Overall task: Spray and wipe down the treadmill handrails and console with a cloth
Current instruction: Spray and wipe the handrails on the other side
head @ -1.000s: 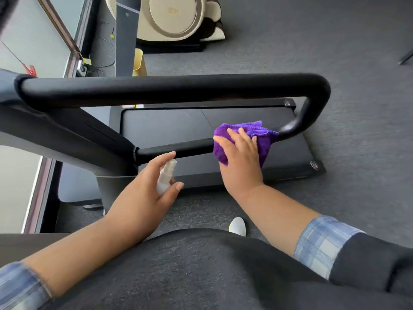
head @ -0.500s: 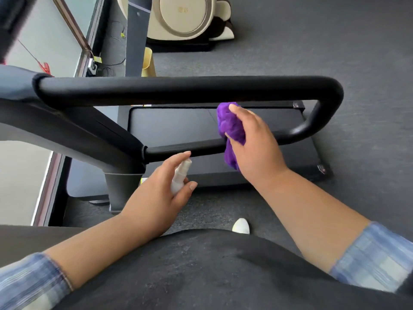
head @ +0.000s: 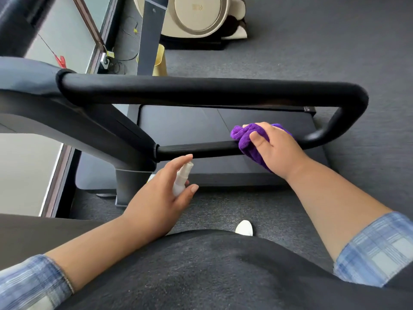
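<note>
Gripping a purple cloth bunched over the lower handrail bar, the right hand curls its fingers around both, right of centre. Nearer and left, the left hand holds a white spray bottle, index finger on its nozzle, just below that bar.

Spray bottle — lower body concealed within the left hand; label not seen. Purple cloth — largely covered by the right hand; the handrail stretch beneath it is hidden. Treadmill deck — far edge masked by the upper bar. White shoe — only the toe is shown. Cream round appliance — cut off by the top edge; its marking is too small to be read.
</note>
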Demonstrator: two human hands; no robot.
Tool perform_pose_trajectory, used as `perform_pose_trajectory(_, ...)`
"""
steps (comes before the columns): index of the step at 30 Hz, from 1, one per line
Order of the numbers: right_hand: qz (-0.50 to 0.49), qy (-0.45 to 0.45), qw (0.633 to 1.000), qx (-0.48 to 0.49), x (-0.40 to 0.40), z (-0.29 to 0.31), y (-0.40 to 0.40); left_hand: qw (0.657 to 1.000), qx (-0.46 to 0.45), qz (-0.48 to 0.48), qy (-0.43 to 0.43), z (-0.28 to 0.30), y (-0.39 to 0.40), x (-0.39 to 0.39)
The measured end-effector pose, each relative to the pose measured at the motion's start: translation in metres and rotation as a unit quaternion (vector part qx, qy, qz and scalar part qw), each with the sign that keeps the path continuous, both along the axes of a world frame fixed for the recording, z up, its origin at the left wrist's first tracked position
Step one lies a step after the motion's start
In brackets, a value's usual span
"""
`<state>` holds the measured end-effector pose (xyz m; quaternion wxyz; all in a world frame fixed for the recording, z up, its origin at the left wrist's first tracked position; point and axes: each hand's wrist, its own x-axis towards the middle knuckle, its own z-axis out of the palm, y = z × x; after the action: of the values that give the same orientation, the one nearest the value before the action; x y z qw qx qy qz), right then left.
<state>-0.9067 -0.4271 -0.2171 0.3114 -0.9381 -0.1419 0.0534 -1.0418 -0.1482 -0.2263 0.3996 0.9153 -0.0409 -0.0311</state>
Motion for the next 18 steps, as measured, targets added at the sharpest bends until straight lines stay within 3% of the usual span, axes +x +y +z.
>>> perform_pose_trajectory(3, 0.021, 0.006, 1.0, 0.01, 0.004, 0.0, 0.003, 1.0, -0.003, 0.01, 0.0, -0.003, 0.003, 0.0)
perform_pose_trajectory(5, 0.059, -0.03, 0.989, -0.131, 0.002, -0.004, 0.013, 1.0, -0.007, 0.014, 0.004, -0.004, 0.004, 0.001)
perform_pose_trajectory(8, 0.076, -0.096, 0.941, -0.315, -0.005, -0.018, 0.025, 1.0, -0.014, 0.021, 0.011, -0.004, 0.004, 0.002)
perform_pose_trajectory(12, 0.038, -0.148, 0.92, -0.36, 0.001, -0.026, 0.029, 0.999, -0.016, 0.028, 0.017, -0.003, 0.005, 0.004)
perform_pose_trajectory(18, 0.111, -0.173, 0.908, -0.366, 0.013, -0.026, 0.039, 0.998, -0.013, 0.047, 0.03, -0.005, 0.017, 0.001)
